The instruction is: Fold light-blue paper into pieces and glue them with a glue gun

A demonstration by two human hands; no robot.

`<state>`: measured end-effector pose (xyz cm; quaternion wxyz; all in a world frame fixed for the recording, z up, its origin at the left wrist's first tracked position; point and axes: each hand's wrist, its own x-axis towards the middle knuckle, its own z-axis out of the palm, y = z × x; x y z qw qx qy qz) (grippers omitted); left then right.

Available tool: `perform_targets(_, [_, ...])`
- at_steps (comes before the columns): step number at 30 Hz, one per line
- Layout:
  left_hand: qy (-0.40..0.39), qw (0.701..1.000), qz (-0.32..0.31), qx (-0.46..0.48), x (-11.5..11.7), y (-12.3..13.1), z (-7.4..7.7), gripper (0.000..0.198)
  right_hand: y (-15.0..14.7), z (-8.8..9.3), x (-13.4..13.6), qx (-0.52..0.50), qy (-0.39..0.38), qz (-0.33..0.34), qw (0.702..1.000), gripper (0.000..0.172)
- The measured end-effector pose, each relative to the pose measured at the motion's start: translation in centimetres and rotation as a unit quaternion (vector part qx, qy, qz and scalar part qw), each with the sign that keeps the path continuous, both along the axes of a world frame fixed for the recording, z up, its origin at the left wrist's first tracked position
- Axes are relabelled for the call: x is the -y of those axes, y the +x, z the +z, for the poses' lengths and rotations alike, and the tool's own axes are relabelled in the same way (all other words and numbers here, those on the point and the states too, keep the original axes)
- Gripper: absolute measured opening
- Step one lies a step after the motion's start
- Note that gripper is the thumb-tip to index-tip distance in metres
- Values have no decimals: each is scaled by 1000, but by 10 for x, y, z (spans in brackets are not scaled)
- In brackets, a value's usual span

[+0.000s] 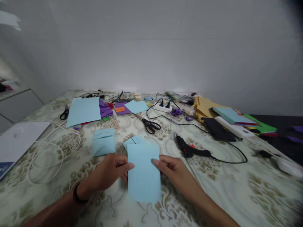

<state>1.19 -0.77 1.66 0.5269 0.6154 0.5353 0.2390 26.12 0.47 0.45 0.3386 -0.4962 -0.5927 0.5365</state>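
Observation:
A light blue sheet of paper [144,172] is held upright over the patterned table [236,189], in front of me. My left hand [111,171] pinches its left edge, thumb on the front. My right hand [171,168] pinches its right edge the same way. Just behind the sheet lies a small folded blue piece [133,140]. Another folded blue piece [103,142] lies to the left of it.
Black scissors [151,125] and a black glue gun [191,148] with its cord lie beyond the hands. A big blue sheet [84,110], purple paper pieces [105,110], a power strip [163,107], white cable [47,151] and stacked coloured paper [233,116] surround them.

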Motion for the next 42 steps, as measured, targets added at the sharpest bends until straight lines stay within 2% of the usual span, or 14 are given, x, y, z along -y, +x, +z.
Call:
perform_targets(5, [20,1000,0,-3,-2,-2,-1,38,1,0,0,-18,-15,19,1000,58])
perform_targets(13, [20,1000,-7,-4,-2,-5,-2,38,1,-4,1,-8,2,-10,1000,57])
perform_targets(19, [53,998,2,-29,-4,-6,2,37,3,-3,-2,-5,-14,37,999,56])
perform_targets(24, [35,999,1,-5,-5,-7,0,37,3,-4,-1,1,-8,10,1000,52])
perform_targets(35, [-63,994,-37,84,-1,-2,-9,35,4,-5,-4,4,25,-60,998,51])
perform_targets(39, [-41,998,-20,40,-2,-2,-7,37,3,-4,-4,1,21,-52,998,51])
perform_targets(42, [-18,999,-6,26,-4,-3,-5,39,1,0,-4,-11,-3,-17,1000,52])
